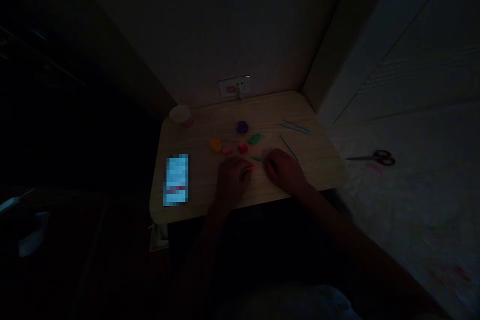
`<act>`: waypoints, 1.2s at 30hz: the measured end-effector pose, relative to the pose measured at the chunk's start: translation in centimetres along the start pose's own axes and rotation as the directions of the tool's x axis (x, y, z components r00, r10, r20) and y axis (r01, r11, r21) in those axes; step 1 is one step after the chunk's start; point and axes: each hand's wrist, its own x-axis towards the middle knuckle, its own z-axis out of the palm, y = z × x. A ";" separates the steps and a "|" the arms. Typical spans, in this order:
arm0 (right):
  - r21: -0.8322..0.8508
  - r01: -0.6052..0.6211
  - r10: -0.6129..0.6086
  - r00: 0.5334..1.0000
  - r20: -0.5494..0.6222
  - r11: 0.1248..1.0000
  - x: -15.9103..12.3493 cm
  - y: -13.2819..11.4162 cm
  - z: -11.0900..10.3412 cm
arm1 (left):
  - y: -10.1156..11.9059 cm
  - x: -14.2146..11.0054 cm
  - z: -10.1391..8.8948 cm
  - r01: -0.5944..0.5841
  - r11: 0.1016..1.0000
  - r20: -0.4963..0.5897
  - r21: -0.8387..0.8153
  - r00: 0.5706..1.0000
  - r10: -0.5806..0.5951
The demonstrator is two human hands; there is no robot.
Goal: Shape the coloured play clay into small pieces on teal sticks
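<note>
Dim light covers a small wooden table (204, 192). My left hand (231, 180) is closed low over its front half, with a thin reddish piece (250, 167) at the fingertips. To its right, my right hand (284, 170) is closed on a thin teal stick (258, 159) that points left. Just beyond my hands lie soft-looking lumps, perhaps modelling clay: an orange lump (215, 145), a pink piece (227, 151), a red lump (243, 148), a green lump (254, 139) and a purple lump (242, 127). My palms and most fingers are in shadow.
Several teal sticks, one a lone stick (288, 147), lie at the table's right. A pale cup (181, 115) stands at the back left corner. A lit phone (176, 180) lies at the left. Scissors (383, 158) rest on a pale surface to the right. A wall socket (234, 87) sits behind.
</note>
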 end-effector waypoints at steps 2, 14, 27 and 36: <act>-0.057 -0.042 0.041 0.999 -0.029 0.997 -0.6 -0.7 0.1 | 0.1 0.0 0.1 0.005 1.000 -0.010 0.025 1.000 -0.004; -0.140 -0.185 0.176 0.982 -0.074 0.973 -2.0 -3.4 0.5 | 0.2 -0.2 0.1 -0.107 0.989 -0.007 0.107 0.994 0.108; -0.186 -0.161 0.170 0.985 0.036 0.969 -2.5 -6.0 1.7 | -0.1 -0.2 0.2 -0.148 0.985 -0.010 0.092 0.989 0.149; -0.128 -0.207 0.212 0.977 0.027 0.970 -2.2 -5.0 0.8 | 0.1 -0.1 0.1 -0.140 0.988 -0.008 0.067 0.990 0.141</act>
